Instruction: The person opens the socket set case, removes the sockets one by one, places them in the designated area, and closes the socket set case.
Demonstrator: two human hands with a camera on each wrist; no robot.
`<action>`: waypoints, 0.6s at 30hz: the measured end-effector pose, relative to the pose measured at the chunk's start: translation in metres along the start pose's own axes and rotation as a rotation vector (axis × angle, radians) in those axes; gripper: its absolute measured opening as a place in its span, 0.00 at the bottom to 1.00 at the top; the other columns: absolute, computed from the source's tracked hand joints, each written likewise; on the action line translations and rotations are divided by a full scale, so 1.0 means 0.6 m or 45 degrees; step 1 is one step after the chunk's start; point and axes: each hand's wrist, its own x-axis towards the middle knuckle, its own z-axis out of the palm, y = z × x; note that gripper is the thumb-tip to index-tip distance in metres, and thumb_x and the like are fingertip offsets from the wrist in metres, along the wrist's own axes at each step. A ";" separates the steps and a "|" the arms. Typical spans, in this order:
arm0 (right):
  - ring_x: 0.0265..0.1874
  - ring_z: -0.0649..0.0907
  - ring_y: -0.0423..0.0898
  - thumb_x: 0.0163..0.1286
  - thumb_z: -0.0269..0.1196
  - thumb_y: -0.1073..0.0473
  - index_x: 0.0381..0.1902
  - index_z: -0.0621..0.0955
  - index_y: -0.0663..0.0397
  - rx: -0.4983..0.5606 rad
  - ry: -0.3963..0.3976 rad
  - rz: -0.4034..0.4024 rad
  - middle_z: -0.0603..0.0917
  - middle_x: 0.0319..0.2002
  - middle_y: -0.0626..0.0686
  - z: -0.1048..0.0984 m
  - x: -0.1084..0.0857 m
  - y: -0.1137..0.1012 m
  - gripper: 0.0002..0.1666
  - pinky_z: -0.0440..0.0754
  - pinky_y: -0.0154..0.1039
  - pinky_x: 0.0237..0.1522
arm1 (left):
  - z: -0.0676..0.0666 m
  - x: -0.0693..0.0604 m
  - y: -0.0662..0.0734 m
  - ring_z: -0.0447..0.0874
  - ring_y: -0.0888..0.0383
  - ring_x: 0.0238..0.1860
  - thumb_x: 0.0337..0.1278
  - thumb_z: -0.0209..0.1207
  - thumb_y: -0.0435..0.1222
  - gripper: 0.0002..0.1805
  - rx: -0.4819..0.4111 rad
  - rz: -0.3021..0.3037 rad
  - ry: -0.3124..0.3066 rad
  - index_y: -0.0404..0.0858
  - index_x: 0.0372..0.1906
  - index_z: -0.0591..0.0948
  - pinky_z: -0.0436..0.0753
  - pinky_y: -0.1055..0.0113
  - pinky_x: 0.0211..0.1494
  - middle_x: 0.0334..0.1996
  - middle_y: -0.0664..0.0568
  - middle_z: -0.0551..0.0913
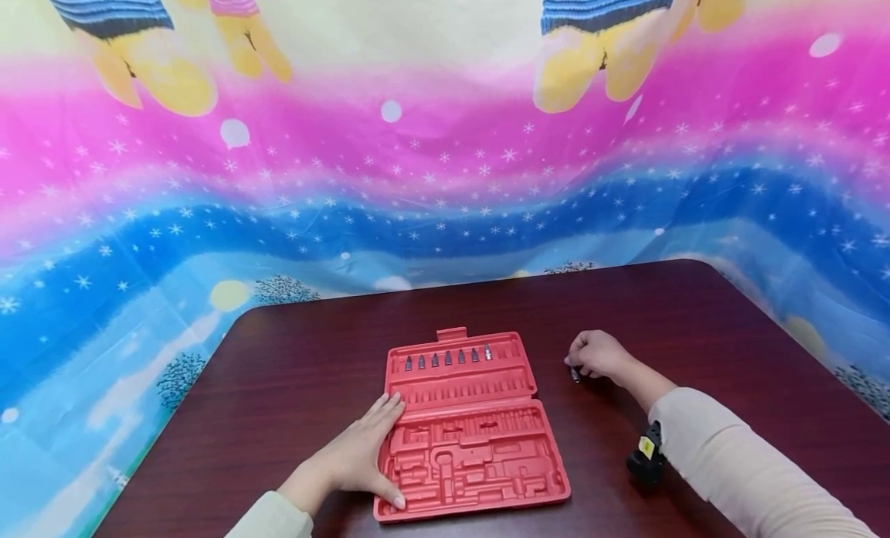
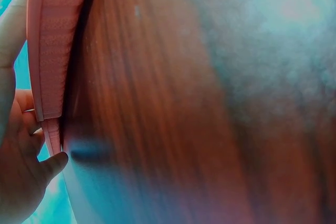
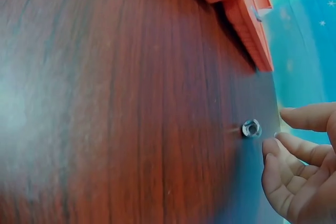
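Observation:
An open red plastic tool case [image 1: 480,450] lies on the table, its moulded slots showing. Several dark bits [image 1: 448,359] stand in a row in its far half, with a shinier one at the right end. My left hand [image 1: 358,445] rests on the case's left edge, fingers spread and thumb near the front corner. To the right of the case, a small silver socket-like metal piece [image 3: 252,128] sits on the table, its round hollow end visible. Beside it is my right hand [image 1: 598,354], fingers bent, with thumb and fingertips apart in the right wrist view.
The dark reddish-brown wooden table [image 1: 313,368] has rounded far corners. Behind it hangs a colourful printed cloth [image 1: 445,175]. A black device with a yellow label [image 1: 647,457] is at the right sleeve's cuff.

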 end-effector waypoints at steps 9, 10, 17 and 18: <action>0.24 0.75 0.47 0.58 0.56 0.63 0.32 0.72 0.66 0.011 0.034 -0.013 0.73 0.28 0.55 0.013 -0.001 -0.025 0.09 0.74 0.41 0.27 | 0.000 0.002 0.000 0.39 0.48 0.65 0.12 0.60 0.68 0.68 -0.005 0.013 0.003 0.33 0.64 0.52 0.53 0.48 0.58 0.65 0.43 0.47; 0.24 0.75 0.47 0.59 0.56 0.63 0.33 0.72 0.66 0.022 0.034 -0.016 0.73 0.28 0.55 0.014 0.000 -0.028 0.09 0.75 0.41 0.27 | 0.000 0.002 0.000 0.39 0.47 0.65 0.12 0.60 0.68 0.68 -0.005 0.013 0.003 0.33 0.64 0.52 0.54 0.48 0.58 0.65 0.43 0.47; 0.26 0.76 0.47 0.60 0.55 0.62 0.35 0.74 0.65 0.093 0.008 -0.053 0.75 0.30 0.57 0.026 0.009 -0.036 0.10 0.76 0.42 0.30 | 0.001 0.001 0.000 0.38 0.48 0.65 0.12 0.61 0.68 0.68 -0.029 -0.006 -0.010 0.33 0.65 0.51 0.53 0.49 0.58 0.65 0.44 0.47; 0.26 0.76 0.47 0.60 0.54 0.62 0.35 0.74 0.66 0.101 0.002 -0.062 0.75 0.31 0.57 0.029 0.010 -0.037 0.10 0.76 0.42 0.31 | 0.001 0.001 0.000 0.38 0.49 0.65 0.12 0.61 0.68 0.68 -0.030 -0.008 -0.011 0.34 0.65 0.51 0.53 0.50 0.59 0.65 0.44 0.47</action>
